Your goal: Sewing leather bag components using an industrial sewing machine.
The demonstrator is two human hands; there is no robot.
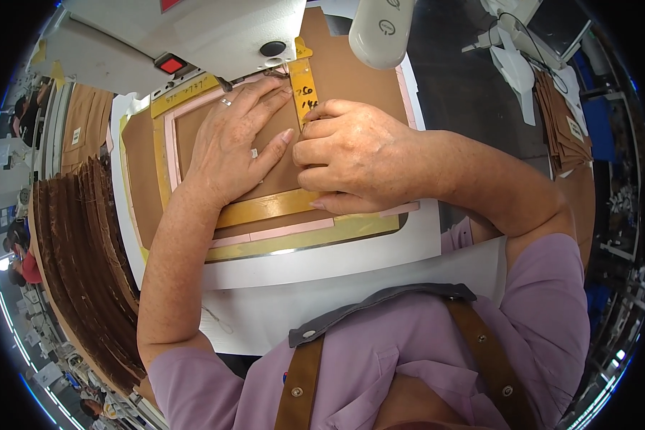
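Observation:
My left hand (231, 147) lies flat on a brown sheet (188, 136), its fingers spread apart below a white sewing machine head (215, 32). A yellow rectangular frame (265, 208) with handwritten marks surrounds that area, and pink strips (290, 233) run along it. At the frame's right side, my right hand (362, 159) is closed, fingers curled over the upright strip and thumb by the lower corner. Its palm side is hidden. Under everything sits a larger board with a pale yellow border (315, 242).
White sheeting (419, 233) covers the work surface. A stack of dark brown pieces (86, 236) stands at the left, more brown pieces (562, 129) at the right. A white rounded lamp-like arm (381, 36) hangs at the top. Other people are at work far left.

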